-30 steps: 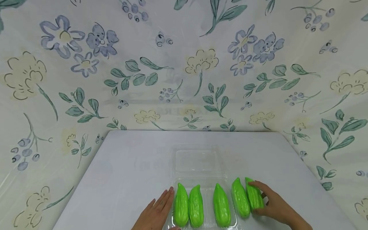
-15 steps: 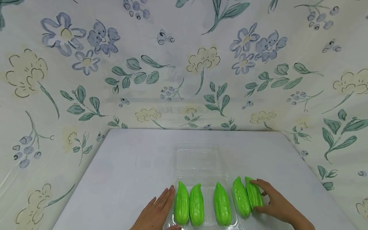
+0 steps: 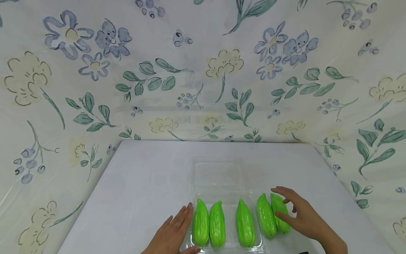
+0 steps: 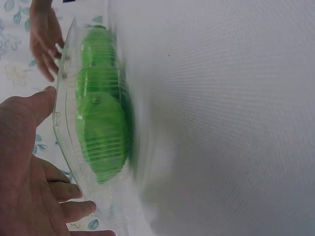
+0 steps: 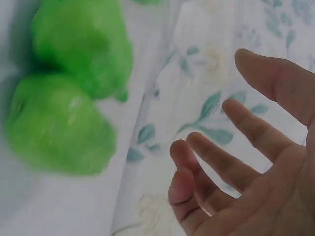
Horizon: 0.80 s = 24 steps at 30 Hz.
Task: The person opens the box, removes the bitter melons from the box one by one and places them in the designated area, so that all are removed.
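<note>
Three bright green, ridged bitter melons (image 3: 217,225) lie in a clear plastic clamshell box (image 3: 229,208), two on its left and one on its right. Along the box's left edge lies my left hand (image 3: 171,233), fingers extended; in the left wrist view its thumb is at the rim. Two more bitter melons lie side by side on the table, right of the box. Over the rightmost bitter melon (image 3: 279,208) is my right hand (image 3: 301,213), loosely spread and holding nothing. The right wrist view shows a gap between its fingers and that bitter melon (image 5: 61,125).
The box's transparent lid (image 3: 219,173) lies folded back on the white table (image 3: 139,180). A floral curtain (image 3: 203,91) surrounds the table at the back and sides. A small dark object (image 3: 303,252) shows at the bottom edge, below my right hand.
My right hand has come off the rightmost bitter melon, rising slightly with its fingers spread apart. My left hand stays at the box, and the bitter melons keep their places.
</note>
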Each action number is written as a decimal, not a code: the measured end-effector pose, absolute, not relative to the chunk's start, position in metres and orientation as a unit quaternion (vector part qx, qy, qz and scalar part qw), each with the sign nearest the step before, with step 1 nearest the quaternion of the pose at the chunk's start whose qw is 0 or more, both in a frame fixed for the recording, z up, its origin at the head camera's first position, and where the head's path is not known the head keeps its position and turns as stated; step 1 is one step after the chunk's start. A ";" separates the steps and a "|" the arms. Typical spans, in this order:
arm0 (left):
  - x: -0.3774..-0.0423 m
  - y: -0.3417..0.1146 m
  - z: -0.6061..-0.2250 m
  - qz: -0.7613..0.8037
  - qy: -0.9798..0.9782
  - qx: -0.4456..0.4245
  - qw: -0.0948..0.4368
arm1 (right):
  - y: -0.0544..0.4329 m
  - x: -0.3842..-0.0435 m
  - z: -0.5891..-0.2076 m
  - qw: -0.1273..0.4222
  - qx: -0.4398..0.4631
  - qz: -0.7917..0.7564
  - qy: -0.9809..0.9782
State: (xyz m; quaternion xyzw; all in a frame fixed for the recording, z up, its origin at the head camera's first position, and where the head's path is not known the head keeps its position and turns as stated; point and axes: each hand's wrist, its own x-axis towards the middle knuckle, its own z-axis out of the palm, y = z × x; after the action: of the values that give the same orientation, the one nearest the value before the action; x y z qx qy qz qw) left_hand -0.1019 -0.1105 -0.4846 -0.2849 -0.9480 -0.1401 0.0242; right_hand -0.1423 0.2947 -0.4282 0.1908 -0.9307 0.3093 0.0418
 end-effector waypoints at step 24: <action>-0.104 -0.107 -0.482 -0.148 -0.949 -0.279 0.000 | 0.186 -0.144 -0.451 -0.083 0.333 0.366 -0.865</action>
State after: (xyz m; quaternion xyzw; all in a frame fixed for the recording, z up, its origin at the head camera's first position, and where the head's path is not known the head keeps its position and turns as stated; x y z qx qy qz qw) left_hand -0.1040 -0.1075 -0.4818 -0.2788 -0.9489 -0.1476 -0.0003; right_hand -0.1442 0.1864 -0.4514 0.3335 -0.8649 0.3659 -0.0828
